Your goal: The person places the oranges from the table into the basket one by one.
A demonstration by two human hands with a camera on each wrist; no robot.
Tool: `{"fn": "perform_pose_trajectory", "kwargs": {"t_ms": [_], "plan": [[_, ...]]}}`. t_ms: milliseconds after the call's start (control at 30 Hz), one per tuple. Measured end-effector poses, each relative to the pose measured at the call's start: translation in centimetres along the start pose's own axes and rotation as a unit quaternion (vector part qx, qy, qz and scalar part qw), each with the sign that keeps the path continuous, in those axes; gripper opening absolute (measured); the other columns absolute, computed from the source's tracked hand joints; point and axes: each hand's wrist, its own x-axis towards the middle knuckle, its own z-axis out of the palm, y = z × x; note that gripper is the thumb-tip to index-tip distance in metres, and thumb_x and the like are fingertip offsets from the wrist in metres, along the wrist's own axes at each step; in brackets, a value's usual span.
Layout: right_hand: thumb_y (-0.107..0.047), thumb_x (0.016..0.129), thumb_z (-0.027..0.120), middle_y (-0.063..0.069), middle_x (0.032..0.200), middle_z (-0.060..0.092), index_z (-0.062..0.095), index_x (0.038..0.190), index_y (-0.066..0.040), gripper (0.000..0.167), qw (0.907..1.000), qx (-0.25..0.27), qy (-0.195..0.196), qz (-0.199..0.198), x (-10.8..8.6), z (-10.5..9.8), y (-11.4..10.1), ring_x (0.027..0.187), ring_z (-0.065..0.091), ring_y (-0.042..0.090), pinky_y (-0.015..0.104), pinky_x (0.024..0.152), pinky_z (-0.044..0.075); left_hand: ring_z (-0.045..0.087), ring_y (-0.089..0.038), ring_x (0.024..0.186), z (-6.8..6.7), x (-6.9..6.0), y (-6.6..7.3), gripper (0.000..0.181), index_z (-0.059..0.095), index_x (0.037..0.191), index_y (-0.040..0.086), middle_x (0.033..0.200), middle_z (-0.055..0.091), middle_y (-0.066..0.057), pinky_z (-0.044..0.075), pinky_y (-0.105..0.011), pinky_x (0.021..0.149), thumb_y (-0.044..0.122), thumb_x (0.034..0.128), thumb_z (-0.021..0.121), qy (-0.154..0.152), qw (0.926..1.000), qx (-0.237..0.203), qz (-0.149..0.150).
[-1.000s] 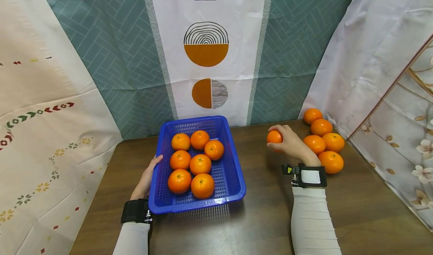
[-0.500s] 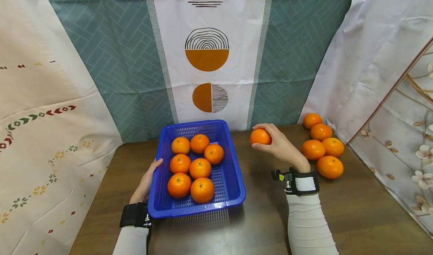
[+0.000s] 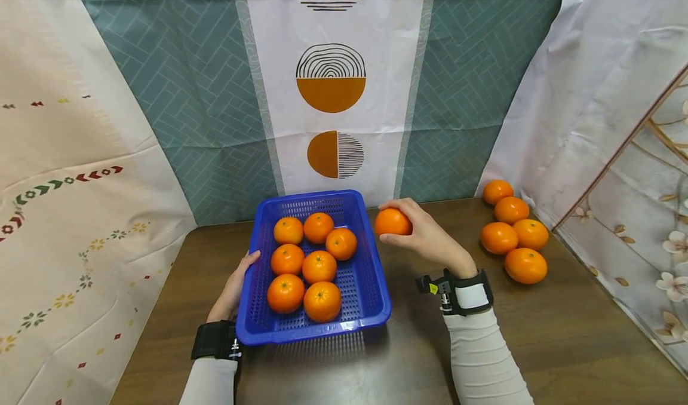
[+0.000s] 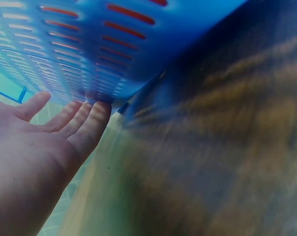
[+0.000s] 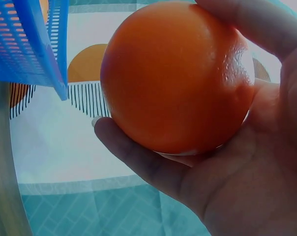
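My right hand grips an orange between thumb and fingers, just right of the blue basket's rim. Close up in the right wrist view, the orange lies against the palm. Several oranges sit inside the blue plastic basket, towards its left and middle. On the basket's left side rests my left hand. Its fingers look straight and touch the slotted wall from outside in the left wrist view.
Several more oranges lie grouped at the right back of the wooden table. A patterned cloth hangs behind the table's back edge. Floral cloth borders the right side, and cream cloth the left.
My right hand has carried the orange leftward, from near the grouped oranges to beside the basket's right rim. The left hand and the basket stay in place.
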Motion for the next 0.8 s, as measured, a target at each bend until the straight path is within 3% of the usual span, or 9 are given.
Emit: {"fn": "perform_pose_trajectory", "kwargs": {"t_ms": [433,800], "plan": [[-0.029,0.092,0.081,0.006,0.131,0.054,0.057,0.137,-0.017,0.053,0.9997,0.01,-0.016,-0.018,0.5,1.1,-1.3,0.108,0.058,0.025,0.043,0.087,0.053,0.031,-0.038,0.145,0.0,0.1,-0.1,0.071,-0.006,0.166,0.036,0.169,0.013,-0.014,0.045,-0.049,0.107,0.056,0.1104,0.032,-0.008,0.9999,-0.01,-0.001],[-0.033,0.093,0.08,0.006,0.132,0.052,0.055,0.137,-0.019,0.052,0.9959,-0.001,-0.088,-0.024,2.4,2.0,-3.0,0.11,0.057,0.024,0.041,0.09,0.053,0.031,-0.039,0.145,-0.1,0.0,-0.1,0.07,-0.005,0.166,0.036,0.169,0.014,-0.015,0.044,-0.052,0.108,0.056,0.1104,0.031,-0.005,0.9999,-0.01,0.0]]}}
